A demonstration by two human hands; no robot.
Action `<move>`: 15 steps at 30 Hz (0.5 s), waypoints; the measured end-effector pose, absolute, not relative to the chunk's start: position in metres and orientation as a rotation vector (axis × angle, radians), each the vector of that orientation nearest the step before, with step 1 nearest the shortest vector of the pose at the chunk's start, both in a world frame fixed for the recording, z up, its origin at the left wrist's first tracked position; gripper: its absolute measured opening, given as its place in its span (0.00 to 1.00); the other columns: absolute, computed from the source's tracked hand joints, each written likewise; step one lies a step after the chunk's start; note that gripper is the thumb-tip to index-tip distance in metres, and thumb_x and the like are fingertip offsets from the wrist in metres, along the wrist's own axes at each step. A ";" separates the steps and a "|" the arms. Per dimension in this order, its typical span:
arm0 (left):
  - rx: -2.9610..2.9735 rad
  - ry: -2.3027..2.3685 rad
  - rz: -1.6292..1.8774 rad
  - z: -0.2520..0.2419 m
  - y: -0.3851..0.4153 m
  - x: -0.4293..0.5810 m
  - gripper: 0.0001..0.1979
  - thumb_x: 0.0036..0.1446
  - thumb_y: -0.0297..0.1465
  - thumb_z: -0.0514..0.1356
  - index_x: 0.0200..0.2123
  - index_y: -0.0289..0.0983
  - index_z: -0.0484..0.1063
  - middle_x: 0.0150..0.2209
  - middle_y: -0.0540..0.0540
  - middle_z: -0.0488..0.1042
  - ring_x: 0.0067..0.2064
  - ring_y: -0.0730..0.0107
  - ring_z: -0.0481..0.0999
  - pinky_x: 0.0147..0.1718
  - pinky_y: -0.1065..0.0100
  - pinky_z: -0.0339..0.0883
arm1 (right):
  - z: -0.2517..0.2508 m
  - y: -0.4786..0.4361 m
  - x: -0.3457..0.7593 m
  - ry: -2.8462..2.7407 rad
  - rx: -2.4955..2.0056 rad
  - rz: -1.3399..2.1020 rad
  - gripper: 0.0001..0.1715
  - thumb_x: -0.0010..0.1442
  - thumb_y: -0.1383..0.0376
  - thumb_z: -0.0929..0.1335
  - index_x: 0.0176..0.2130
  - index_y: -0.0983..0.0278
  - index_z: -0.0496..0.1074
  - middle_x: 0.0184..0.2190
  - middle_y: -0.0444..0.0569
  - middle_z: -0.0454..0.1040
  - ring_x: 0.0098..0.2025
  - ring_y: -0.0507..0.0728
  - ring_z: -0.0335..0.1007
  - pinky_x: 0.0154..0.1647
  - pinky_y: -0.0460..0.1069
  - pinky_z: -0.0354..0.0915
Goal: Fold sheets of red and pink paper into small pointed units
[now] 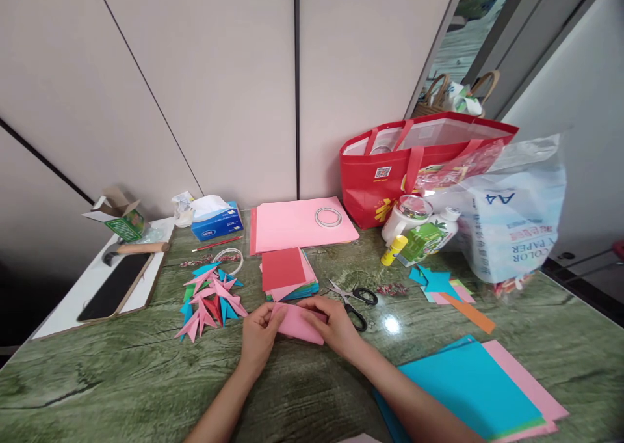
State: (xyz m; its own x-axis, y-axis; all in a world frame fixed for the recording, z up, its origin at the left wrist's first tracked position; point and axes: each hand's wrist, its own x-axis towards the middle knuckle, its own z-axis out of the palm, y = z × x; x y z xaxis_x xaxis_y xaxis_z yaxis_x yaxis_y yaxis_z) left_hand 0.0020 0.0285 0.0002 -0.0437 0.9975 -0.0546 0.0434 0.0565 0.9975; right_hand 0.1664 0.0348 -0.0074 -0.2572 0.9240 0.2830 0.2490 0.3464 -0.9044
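A folded sheet of pink paper (301, 326) is held low over the table between my two hands. My left hand (262, 329) pinches its left end, thumb on top. On the right end, my right hand (330, 322) presses with thumb and fingers closed on the paper. Just beyond it sits a stack of square coloured paper (283, 270), red on top. Black-handled scissors (351, 298) lie open to the right of the stack. Left of my left hand rests a pile of folded pink, blue and red paper pieces (212, 300).
Behind are pink sheets (302, 225), a tissue box (217, 222) and a red bag (370, 183). A glue stick (394, 250) stands by a carton (422, 241). Blue sheets (468, 384) lie front right, paper scraps (436, 283) beyond. A phone (116, 287) and hammer (139, 248) lie left.
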 end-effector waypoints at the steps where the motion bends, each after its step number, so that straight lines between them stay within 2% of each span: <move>1: 1.206 1.310 1.168 0.001 0.028 0.002 0.09 0.44 0.35 0.61 0.25 0.34 0.74 0.19 0.52 0.72 0.21 0.74 0.67 0.20 0.75 0.60 | -0.008 0.035 0.166 -1.717 -1.055 0.983 0.08 0.53 0.66 0.66 0.35 0.64 0.73 0.32 0.48 0.76 0.34 0.55 0.70 0.36 0.48 0.63; 9: 1.365 1.382 1.120 0.004 0.027 0.003 0.09 0.45 0.34 0.59 0.26 0.34 0.75 0.20 0.51 0.72 0.22 0.73 0.66 0.20 0.75 0.59 | -0.009 0.037 0.167 -1.580 -1.059 1.329 0.09 0.52 0.64 0.66 0.33 0.65 0.73 0.28 0.47 0.74 0.30 0.54 0.67 0.29 0.46 0.61; 15: 1.436 1.409 1.099 0.001 0.027 0.002 0.09 0.46 0.35 0.59 0.26 0.34 0.75 0.22 0.50 0.74 0.24 0.70 0.68 0.23 0.74 0.60 | -0.007 0.038 0.169 -1.564 -1.028 1.423 0.10 0.51 0.62 0.66 0.32 0.65 0.73 0.28 0.46 0.73 0.28 0.53 0.65 0.29 0.46 0.60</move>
